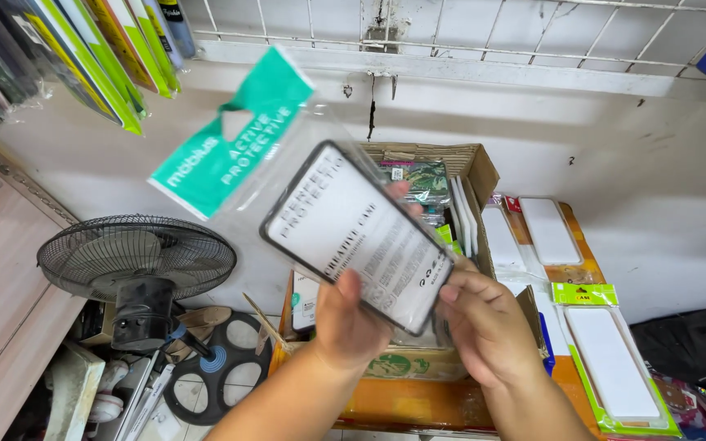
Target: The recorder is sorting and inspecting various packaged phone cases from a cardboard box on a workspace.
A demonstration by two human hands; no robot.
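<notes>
While the black floor fan (136, 265) sits low at your left, your left hand (351, 322) pinches the bottom edge of the phone case (359, 235) in its clear sleeve with green header (230, 135). Your right hand (488, 322) clamps its right corner above the cardboard box (467, 163); so shallow a grip on slick plastic could, I judge, let it slide out

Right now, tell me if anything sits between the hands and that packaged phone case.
Nothing visible does. The left hand and right hand both grip the phone case directly by its lower end, through its clear plastic sleeve.
</notes>
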